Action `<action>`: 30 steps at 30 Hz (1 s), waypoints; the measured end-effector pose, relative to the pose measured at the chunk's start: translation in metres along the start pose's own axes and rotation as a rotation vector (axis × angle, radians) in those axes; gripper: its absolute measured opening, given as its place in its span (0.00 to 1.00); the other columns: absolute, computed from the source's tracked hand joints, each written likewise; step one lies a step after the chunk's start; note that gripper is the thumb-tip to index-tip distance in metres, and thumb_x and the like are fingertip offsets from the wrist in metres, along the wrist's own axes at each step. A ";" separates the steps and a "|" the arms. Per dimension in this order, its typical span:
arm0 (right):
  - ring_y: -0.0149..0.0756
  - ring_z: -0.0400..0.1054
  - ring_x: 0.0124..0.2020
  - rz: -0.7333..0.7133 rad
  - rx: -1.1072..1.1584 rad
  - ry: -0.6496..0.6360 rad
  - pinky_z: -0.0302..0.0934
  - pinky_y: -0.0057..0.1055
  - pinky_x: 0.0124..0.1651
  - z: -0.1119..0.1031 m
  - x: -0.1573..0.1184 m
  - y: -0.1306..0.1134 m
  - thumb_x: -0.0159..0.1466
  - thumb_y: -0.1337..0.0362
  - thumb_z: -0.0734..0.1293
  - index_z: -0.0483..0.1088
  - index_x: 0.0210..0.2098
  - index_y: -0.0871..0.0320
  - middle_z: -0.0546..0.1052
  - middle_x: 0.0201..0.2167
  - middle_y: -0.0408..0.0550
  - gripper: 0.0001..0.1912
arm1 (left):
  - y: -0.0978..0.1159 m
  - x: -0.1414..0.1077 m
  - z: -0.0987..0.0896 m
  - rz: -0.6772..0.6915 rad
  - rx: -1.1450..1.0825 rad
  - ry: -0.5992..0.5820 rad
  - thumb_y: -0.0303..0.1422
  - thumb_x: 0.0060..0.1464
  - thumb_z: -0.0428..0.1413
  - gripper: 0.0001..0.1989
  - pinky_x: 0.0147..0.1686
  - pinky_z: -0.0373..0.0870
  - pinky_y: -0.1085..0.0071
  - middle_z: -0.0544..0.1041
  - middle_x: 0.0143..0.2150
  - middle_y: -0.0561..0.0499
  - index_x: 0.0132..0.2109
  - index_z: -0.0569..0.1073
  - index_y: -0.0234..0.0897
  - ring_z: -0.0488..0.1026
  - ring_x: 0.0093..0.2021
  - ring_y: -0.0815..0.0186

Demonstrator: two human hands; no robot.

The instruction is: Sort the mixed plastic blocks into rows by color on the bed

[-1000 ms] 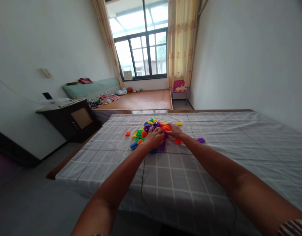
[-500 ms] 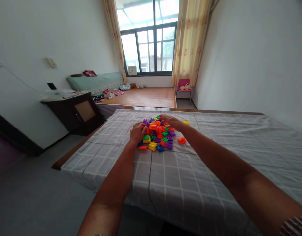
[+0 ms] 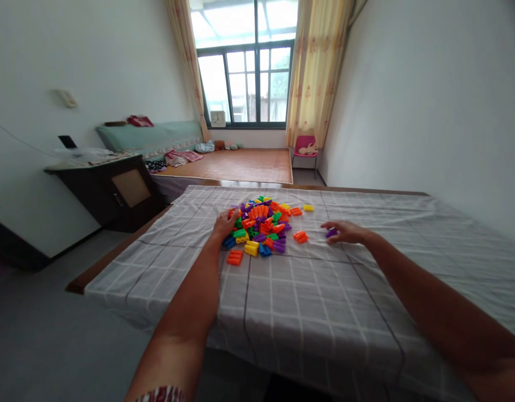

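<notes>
A heap of colourful plastic building blocks (image 3: 261, 223), shaped like joined short tubes in orange, purple, green, yellow and blue, lies on the checked cloth. At its left edge rests my left hand (image 3: 224, 224), fingers loosely bent and apart against the outer pieces. To the right of the heap, my right hand (image 3: 345, 231) reaches over a single purple block (image 3: 330, 233), thumb and fingers apart around it. Whether the fingertips touch that block is hard to see. Between heap and right hand lies an orange block (image 3: 300, 237). A yellow block (image 3: 308, 207) sits farther back.
The grey checked cloth (image 3: 291, 290) covers the table, whose wooden edge (image 3: 77, 282) shows at left. Beyond stand a bed (image 3: 241, 164), a dark cabinet (image 3: 102, 190) and a pink chair (image 3: 304, 145) under the window side. Another orange block (image 3: 234, 257) lies in front of the heap.
My right hand has left the far side of the heap and moved right to the purple block. The left hand stays at the heap's left edge. The view has shifted slightly.
</notes>
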State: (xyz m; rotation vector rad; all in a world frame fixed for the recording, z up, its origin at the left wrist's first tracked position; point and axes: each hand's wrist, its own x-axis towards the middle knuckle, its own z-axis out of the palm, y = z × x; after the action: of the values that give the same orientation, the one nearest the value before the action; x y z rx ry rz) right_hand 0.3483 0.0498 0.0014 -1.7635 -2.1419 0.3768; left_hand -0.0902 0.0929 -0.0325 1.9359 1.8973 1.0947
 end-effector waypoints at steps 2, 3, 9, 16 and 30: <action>0.43 0.73 0.47 -0.142 0.191 -0.169 0.67 0.38 0.52 0.016 0.015 -0.020 0.55 0.54 0.73 0.73 0.53 0.53 0.79 0.46 0.51 0.27 | 0.001 -0.003 0.001 0.073 -0.056 0.001 0.42 0.62 0.46 0.21 0.59 0.63 0.65 0.75 0.56 0.45 0.54 0.72 0.36 0.69 0.58 0.62; 0.44 0.72 0.48 -0.222 0.320 -0.238 0.67 0.39 0.53 0.021 0.026 -0.029 0.55 0.52 0.72 0.71 0.56 0.54 0.77 0.50 0.52 0.30 | -0.001 -0.005 0.000 0.095 -0.075 0.010 0.42 0.62 0.46 0.22 0.60 0.63 0.65 0.75 0.55 0.45 0.55 0.72 0.35 0.69 0.58 0.62; 0.46 0.63 0.61 -0.067 0.246 -0.009 0.53 0.48 0.64 0.023 0.093 -0.042 0.68 0.47 0.55 0.68 0.59 0.55 0.72 0.58 0.55 0.27 | -0.011 -0.009 -0.002 0.073 -0.064 0.090 0.41 0.63 0.47 0.24 0.63 0.60 0.60 0.70 0.61 0.41 0.61 0.66 0.34 0.65 0.62 0.59; 0.44 0.68 0.57 -0.093 0.194 -0.043 0.59 0.39 0.59 0.055 0.128 -0.073 0.70 0.46 0.49 0.73 0.53 0.56 0.76 0.53 0.52 0.30 | -0.002 -0.005 0.006 0.146 -0.043 0.043 0.40 0.64 0.47 0.20 0.65 0.58 0.61 0.72 0.59 0.43 0.57 0.71 0.35 0.64 0.62 0.60; 0.48 0.69 0.55 -0.270 0.012 -0.255 0.62 0.37 0.57 0.091 0.210 -0.169 0.66 0.38 0.52 0.74 0.53 0.59 0.76 0.53 0.54 0.37 | -0.003 -0.014 0.009 0.183 -0.073 0.016 0.48 0.54 0.58 0.29 0.61 0.62 0.56 0.68 0.61 0.46 0.60 0.69 0.44 0.64 0.62 0.56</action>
State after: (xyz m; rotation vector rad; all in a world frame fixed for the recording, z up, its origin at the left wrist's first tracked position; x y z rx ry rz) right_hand 0.1234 0.2240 0.0081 -1.4580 -2.5079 0.5656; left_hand -0.0855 0.0835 -0.0450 2.0982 1.6892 1.2146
